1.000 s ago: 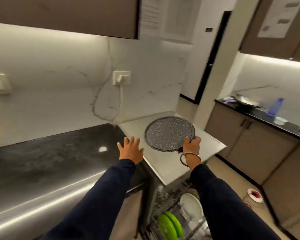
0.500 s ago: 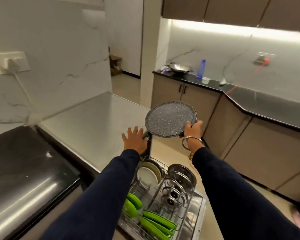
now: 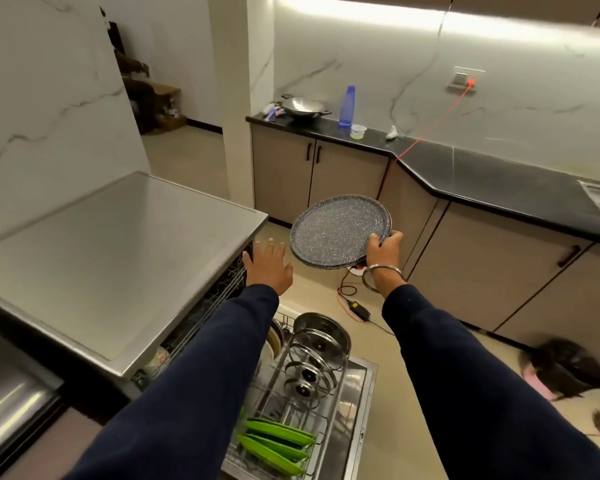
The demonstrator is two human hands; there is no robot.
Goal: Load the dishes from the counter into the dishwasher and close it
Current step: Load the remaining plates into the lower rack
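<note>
The right hand [image 3: 383, 249] is gripping the near rim of a speckled grey plate [image 3: 338, 230], holding it in the air above the floor, beyond the pulled-out dishwasher rack [image 3: 302, 403]. The left hand [image 3: 269, 266] is hovering with fingers spread, holding nothing, just beyond the rack's far end. The left sleeve is hiding part of the rack; steel lids [image 3: 317, 348] and green plates [image 3: 278, 441] are showing beside it. The dishwasher's interior is too dark to make out.
</note>
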